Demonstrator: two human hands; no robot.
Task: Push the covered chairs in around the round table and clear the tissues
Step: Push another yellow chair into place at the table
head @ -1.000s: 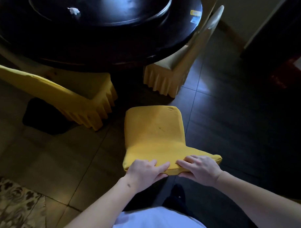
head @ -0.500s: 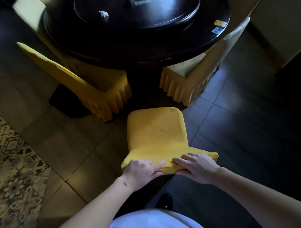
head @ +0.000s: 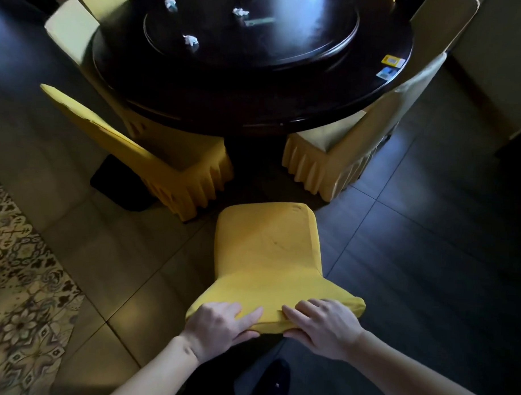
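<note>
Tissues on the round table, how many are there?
3, all crumpled on the turntable: one tissue at its far left, one farther right, one nearer. More may lie beyond the picture's top edge.

Dark round table [head: 330,105], raised turntable [head: 288,50] on it, three crumpled tissues [head: 190,40]

Dim tiled floor [head: 428,262], patterned rug [head: 17,277]

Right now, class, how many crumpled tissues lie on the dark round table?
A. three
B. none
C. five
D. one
A: three crumpled tissues lie apart on the round table, on its raised turntable.
</note>
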